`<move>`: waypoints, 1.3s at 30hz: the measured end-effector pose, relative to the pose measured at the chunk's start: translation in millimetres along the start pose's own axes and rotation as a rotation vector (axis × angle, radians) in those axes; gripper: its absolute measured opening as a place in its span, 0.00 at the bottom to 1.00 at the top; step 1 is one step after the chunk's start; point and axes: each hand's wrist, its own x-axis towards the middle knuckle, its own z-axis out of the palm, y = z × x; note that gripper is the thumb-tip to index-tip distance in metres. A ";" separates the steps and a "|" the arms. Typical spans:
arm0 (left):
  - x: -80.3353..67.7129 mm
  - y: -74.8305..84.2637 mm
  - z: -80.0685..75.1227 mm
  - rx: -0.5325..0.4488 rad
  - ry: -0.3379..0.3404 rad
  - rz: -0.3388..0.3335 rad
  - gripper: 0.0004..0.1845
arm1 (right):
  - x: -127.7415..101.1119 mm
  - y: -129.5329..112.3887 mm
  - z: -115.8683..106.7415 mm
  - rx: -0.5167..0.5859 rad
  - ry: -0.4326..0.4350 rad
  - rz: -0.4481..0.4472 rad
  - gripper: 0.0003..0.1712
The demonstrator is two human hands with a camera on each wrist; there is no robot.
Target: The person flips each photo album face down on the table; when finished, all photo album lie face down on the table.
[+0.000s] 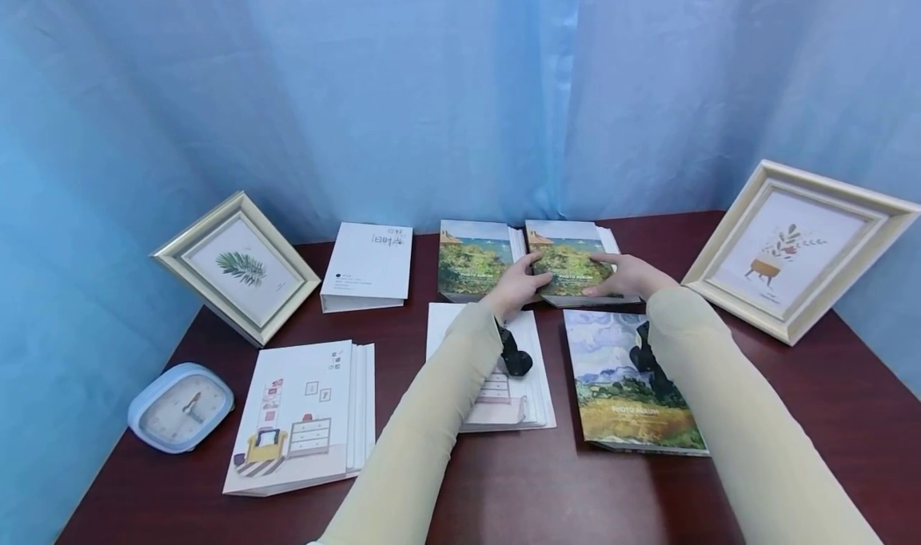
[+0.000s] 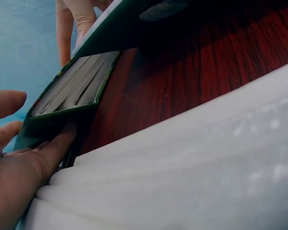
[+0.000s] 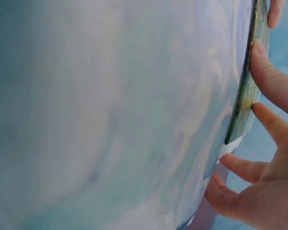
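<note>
Both hands are at a small photo album point(image 1: 572, 261) with a painted garden-and-sea cover, lying at the back right of the table. My left hand point(image 1: 516, 285) touches its left side, with fingertips on the cover edge. In the left wrist view a finger point(image 2: 57, 143) reaches along the album's edge below its page block point(image 2: 77, 81). My right hand point(image 1: 624, 276) spreads over the right side. The right wrist view shows fairly straight fingers point(image 3: 273, 120), with tips on the cover and lower ones beside it. A matching album point(image 1: 475, 257) lies just left of my left hand.
A white album point(image 1: 442, 329) and a landscape-cover album point(image 1: 612, 369) lie under my forearms. Further left are a white album with furniture drawings point(image 1: 302, 417), a plain white album point(image 1: 368, 261), a blue clock point(image 1: 181, 407) and a leaf-print frame point(image 1: 245, 269). Another frame point(image 1: 777, 249) stands right.
</note>
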 end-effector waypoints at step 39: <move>-28.5 32.2 -19.7 0.080 0.000 0.055 0.28 | -3.9 -3.3 6.3 0.304 -0.063 -0.063 0.42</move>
